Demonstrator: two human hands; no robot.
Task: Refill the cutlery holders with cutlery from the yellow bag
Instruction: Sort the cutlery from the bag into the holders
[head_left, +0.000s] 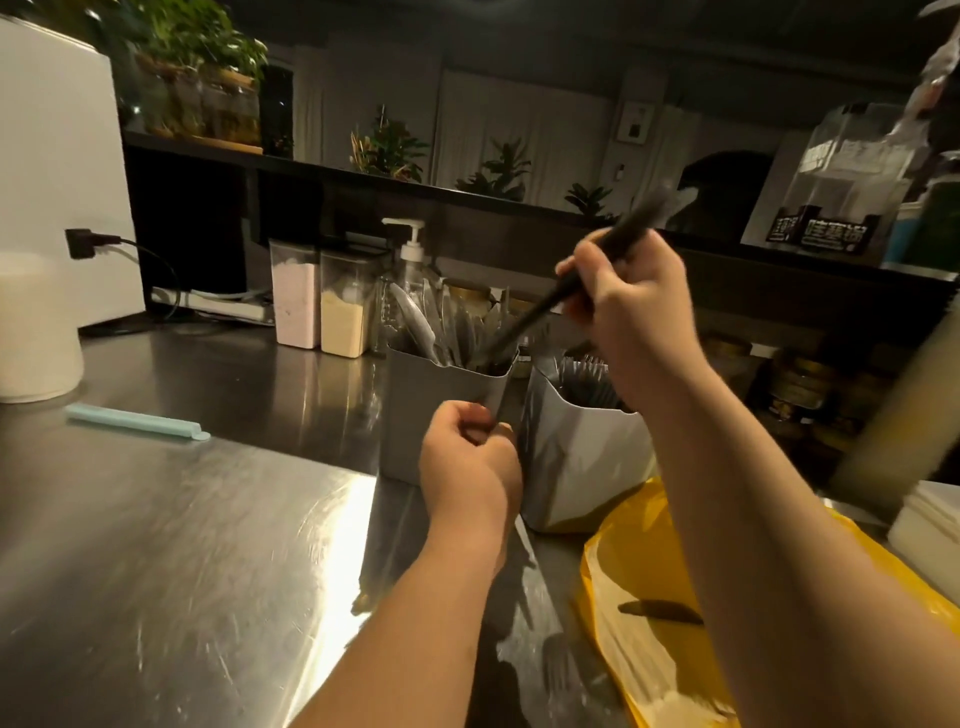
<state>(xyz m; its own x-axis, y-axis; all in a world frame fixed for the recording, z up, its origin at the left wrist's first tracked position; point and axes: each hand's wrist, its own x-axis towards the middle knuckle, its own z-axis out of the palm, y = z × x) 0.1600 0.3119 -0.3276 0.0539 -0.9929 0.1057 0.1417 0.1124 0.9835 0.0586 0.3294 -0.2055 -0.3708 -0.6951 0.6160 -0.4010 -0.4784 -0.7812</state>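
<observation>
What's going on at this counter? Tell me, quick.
A person is restocking cutlery holders. The right hand holds a long dark utensil at a tilt, its lower end dipping into the left grey holder. The left hand grips that holder's near corner. A second holder, already holding cutlery, stands beside it. The yellow bag lies open on the steel counter.

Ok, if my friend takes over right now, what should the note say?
Left grip: pinches the left holder at its near corner, steadying it.
Right grip: holds a dark utensil, tip at that holder's rim.
The right holder stands beside it; both hold cutlery.
The yellow bag lies at near right, one dark piece showing in it.
To do: drop this utensil in, then empty the bag.
</observation>
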